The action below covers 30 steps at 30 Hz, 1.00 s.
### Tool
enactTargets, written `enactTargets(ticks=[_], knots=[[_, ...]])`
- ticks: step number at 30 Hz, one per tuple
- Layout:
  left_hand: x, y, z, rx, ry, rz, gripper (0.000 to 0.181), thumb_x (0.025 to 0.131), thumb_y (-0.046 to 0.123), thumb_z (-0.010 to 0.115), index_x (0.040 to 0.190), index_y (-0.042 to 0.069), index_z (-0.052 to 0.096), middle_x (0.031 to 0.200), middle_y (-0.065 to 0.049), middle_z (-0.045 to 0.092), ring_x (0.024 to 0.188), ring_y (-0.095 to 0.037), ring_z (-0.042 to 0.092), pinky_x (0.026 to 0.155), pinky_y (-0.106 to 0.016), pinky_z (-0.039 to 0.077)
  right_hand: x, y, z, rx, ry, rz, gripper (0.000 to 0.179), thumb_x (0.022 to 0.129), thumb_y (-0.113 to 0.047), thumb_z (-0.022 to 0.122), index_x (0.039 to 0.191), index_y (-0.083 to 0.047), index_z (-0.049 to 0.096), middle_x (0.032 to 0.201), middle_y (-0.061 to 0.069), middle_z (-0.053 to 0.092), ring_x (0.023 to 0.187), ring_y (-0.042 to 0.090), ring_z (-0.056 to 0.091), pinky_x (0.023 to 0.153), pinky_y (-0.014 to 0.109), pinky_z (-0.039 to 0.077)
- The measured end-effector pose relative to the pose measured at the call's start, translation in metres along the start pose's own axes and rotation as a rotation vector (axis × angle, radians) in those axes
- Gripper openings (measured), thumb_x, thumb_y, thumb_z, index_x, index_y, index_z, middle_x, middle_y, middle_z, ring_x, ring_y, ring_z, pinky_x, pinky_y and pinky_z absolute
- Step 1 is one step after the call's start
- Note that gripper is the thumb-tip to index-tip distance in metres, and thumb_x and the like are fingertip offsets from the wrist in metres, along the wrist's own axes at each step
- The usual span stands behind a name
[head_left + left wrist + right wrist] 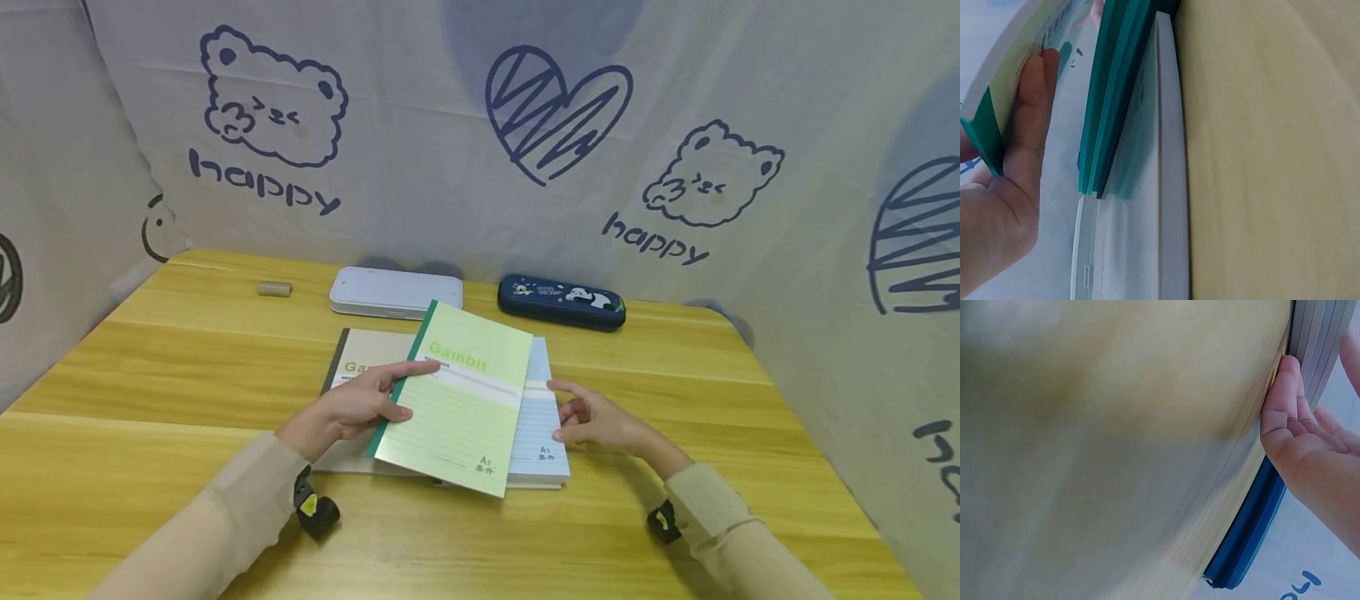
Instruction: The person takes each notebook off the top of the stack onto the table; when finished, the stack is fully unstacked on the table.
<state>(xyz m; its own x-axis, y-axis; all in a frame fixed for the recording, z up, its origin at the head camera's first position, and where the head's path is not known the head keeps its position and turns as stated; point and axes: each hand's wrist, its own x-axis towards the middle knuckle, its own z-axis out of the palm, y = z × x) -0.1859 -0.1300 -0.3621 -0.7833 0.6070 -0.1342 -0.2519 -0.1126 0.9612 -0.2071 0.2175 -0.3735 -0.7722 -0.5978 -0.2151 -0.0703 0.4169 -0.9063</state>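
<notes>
My left hand [352, 404] grips a light green Gambit notebook [457, 396] by its dark green spine side, thumb on the cover. The notebook is held tilted above other notebooks; the left wrist view shows a gap between it and the green-spined stack [1107, 106] below. Under it, a blue notebook [540, 417] tops the stack on the right, and a beige notebook [367, 346] with a dark spine shows at the left. At the stack's right edge is my right hand [600, 421], fingertips by the page edges [1313, 344] and its lower fingers loosely bent.
Behind the notebooks lie a white pencil case [397, 292] and a navy pencil case [561, 302] with a panda picture. A small tan cylinder [274, 288] lies at the back left of the wooden table [150, 467]. A printed cloth [420, 125] hangs along the back.
</notes>
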Motion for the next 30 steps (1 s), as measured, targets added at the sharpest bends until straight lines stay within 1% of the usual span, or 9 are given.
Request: enactTargets(ticks=[13,15,19,20,23,24,26,28,30], knots=[[-0.016,0.006,-0.013,0.042,0.013,0.063,0.07,0.078,-0.02,0.047,0.14,-0.003,0.02,0.131,-0.025,0.037,0.1,-0.022,0.055,0.078,-0.036,0.047,-0.001,0.0,0.0,-0.009,-0.008,-0.003,0.075,0.081,-0.006,0.065,0.138,0.007,0.017,0.096,0.017,0.054,0.079,0.017,0.054,0.063,0.023,0.044],[-0.019,0.006,-0.017,0.05,0.022,0.066,0.07,0.077,-0.02,0.046,0.14,-0.003,0.02,0.133,-0.026,0.033,0.1,-0.02,0.054,0.078,-0.035,0.047,0.0,0.0,0.0,-0.011,-0.006,-0.002,0.075,0.081,-0.006,0.065,0.138,0.007,0.017,0.096,0.017,0.054,0.078,0.017,0.054,0.064,0.023,0.044],[-0.025,0.006,-0.022,0.072,0.043,0.066,0.07,0.077,-0.021,0.046,0.139,-0.003,0.02,0.144,-0.021,0.012,0.094,-0.016,0.051,0.071,-0.025,0.047,0.0,0.0,0.0,-0.012,-0.002,-0.003,0.075,0.081,-0.006,0.065,0.138,0.007,0.017,0.095,0.016,0.054,0.078,0.017,0.054,0.064,0.023,0.044],[-0.026,0.006,-0.024,0.085,0.045,0.071,0.071,0.076,-0.021,0.046,0.139,-0.004,0.02,0.145,-0.02,0.007,0.087,-0.013,0.051,0.067,-0.023,0.046,0.0,0.0,0.0,-0.008,-0.001,0.001,0.075,0.081,-0.005,0.065,0.138,0.006,0.017,0.095,0.016,0.054,0.079,0.017,0.054,0.064,0.023,0.044],[-0.032,0.007,-0.026,0.11,0.06,0.069,0.07,0.076,-0.02,0.047,0.139,-0.004,0.02,0.147,-0.014,-0.002,0.09,-0.016,0.042,0.059,-0.019,0.04,0.0,0.001,0.0,-0.004,0.002,0.006,0.076,0.08,-0.005,0.065,0.138,0.005,0.017,0.095,0.016,0.054,0.079,0.019,0.054,0.065,0.024,0.045],[-0.034,0.008,-0.028,0.118,0.062,0.069,0.07,0.076,-0.02,0.047,0.139,-0.004,0.02,0.147,-0.014,-0.002,0.082,-0.015,0.042,0.057,-0.019,0.038,0.0,0.001,0.0,-0.004,0.001,0.006,0.076,0.08,-0.005,0.065,0.138,0.005,0.017,0.095,0.016,0.054,0.08,0.019,0.054,0.065,0.024,0.045],[-0.038,0.009,-0.029,0.133,0.074,0.078,0.07,0.076,-0.02,0.048,0.139,-0.004,0.021,0.147,-0.014,-0.004,0.096,-0.021,0.037,0.056,-0.019,0.036,0.0,0.002,0.0,-0.003,0.002,0.007,0.077,0.08,-0.005,0.065,0.139,0.005,0.017,0.095,0.016,0.054,0.08,0.02,0.054,0.065,0.024,0.045],[-0.043,0.01,-0.032,0.132,0.08,0.084,0.07,0.076,-0.019,0.049,0.139,-0.004,0.021,0.148,-0.013,-0.005,0.111,-0.025,0.023,0.061,-0.019,0.038,0.0,0.003,0.0,-0.005,0.001,0.004,0.077,0.08,-0.005,0.065,0.139,0.005,0.017,0.096,0.016,0.054,0.081,0.02,0.054,0.066,0.024,0.046],[-0.047,0.011,-0.035,0.142,0.088,0.098,0.07,0.076,-0.018,0.049,0.139,-0.004,0.021,0.148,-0.014,-0.003,0.09,-0.022,0.036,0.058,-0.018,0.037,0.001,0.003,0.0,-0.005,-0.001,0.001,0.077,0.08,-0.006,0.065,0.139,0.005,0.017,0.096,0.016,0.054,0.081,0.02,0.054,0.066,0.024,0.046]])
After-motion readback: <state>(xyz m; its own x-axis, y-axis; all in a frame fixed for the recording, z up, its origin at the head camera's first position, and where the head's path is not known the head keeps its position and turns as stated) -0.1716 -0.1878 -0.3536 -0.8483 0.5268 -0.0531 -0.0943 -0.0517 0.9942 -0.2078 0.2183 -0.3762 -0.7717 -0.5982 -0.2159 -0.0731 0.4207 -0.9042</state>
